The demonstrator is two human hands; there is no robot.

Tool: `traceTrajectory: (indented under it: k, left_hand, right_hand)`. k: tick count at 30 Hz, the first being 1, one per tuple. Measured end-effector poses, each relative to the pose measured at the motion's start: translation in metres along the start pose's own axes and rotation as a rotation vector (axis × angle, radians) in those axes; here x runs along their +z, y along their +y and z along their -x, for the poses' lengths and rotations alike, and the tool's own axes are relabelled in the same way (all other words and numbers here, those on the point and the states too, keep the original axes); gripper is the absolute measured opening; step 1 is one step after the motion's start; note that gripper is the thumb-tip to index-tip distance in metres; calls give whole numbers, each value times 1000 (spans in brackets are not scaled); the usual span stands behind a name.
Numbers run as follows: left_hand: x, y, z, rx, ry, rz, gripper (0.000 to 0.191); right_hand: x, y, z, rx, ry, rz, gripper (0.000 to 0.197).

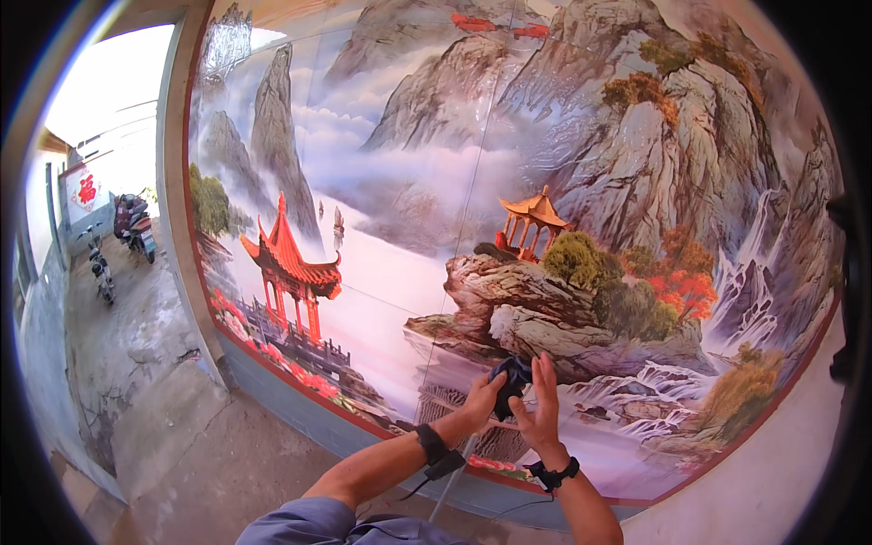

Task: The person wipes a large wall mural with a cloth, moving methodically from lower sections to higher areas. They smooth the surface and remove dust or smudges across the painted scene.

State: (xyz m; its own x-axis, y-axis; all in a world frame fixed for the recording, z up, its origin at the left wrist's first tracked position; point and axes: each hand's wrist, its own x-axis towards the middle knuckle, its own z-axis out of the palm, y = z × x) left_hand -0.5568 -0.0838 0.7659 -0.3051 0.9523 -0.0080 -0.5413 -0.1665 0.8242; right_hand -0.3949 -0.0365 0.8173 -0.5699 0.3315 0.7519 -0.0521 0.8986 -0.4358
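Note:
A crumpled dark cloth-like bundle [511, 388] is pinched between the thumb and fingers of my left hand [482, 402]. Close against its right side, my right hand [540, 409] has its fingers extended upward and its thumb near the bundle's lower edge. Whether the right hand bears any of its weight is unclear. Behind my wrists shows a brown ribbed pad [503, 444], which looks like a flat mop head. A thin pale pole [449, 487] runs from it down towards my body. My forearms partly cover both.
A glossy landscape mural [381, 286] fills the wall before me, above a grey base strip [286, 395]. On the left, a doorway frame [174, 204] opens onto a concrete yard with two parked two-wheelers [136, 228]. Black straps circle both wrists, with a cable hanging from the left device [444, 465].

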Motion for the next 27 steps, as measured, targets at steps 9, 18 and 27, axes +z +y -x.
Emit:
traceTrajectory:
  k: [9, 18, 27]
  left_hand:
    - [4, 15, 105, 104, 92, 400, 50]
    - [-26, 70, 171, 339, -113, -71, 68]
    - [-268, 63, 268, 200, 533, -303, 48]
  right_hand:
    - [46, -35, 0, -181, -173, -131, 63]
    - [-27, -65, -182, -336, 182, 89, 53]
    - [-95, -148, -439, -697, 580, 952, 31]
